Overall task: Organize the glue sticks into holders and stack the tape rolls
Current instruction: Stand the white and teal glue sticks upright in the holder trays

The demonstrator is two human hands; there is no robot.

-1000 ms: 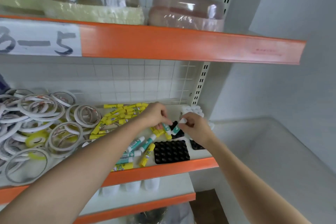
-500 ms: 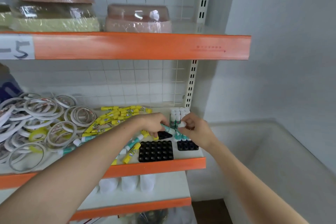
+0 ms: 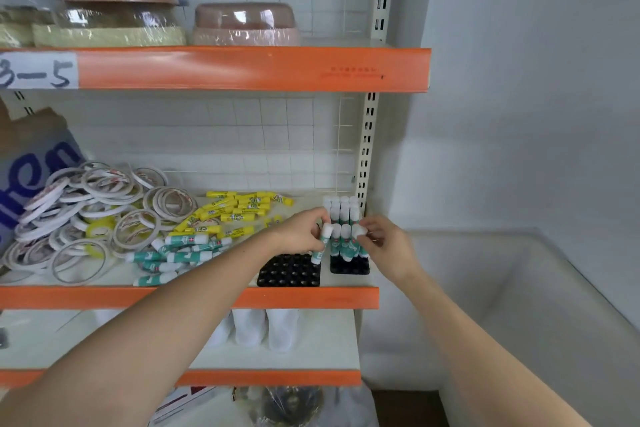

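Both hands have shifted right since the earlier frames, from above the empty black holder (image 3: 288, 270) to the filled holder (image 3: 349, 267). Left hand (image 3: 300, 231) now pinches an upright green-and-white glue stick (image 3: 322, 242) by its white cap, its base hanging just above the gap between the two holders. Right hand (image 3: 382, 242) has its fingers curled on the cap of a stick in the front row of the filled holder; whether it grips or only touches cannot be told, since motion blur softens the fingertips.

Rear rows of standing sticks are partly hidden behind the front row and the hands. At the left edge, a blue-lettered bag (image 3: 38, 163) is cut off.

Orange-edged shelf (image 3: 311, 296) stands against a white wire grid, beside a pale wall. Loose green glue sticks (image 3: 180, 251) and yellow glue sticks (image 3: 239, 210) lie left of the left hand, with the heap of tape rolls (image 3: 86, 211) further left, unstacked.
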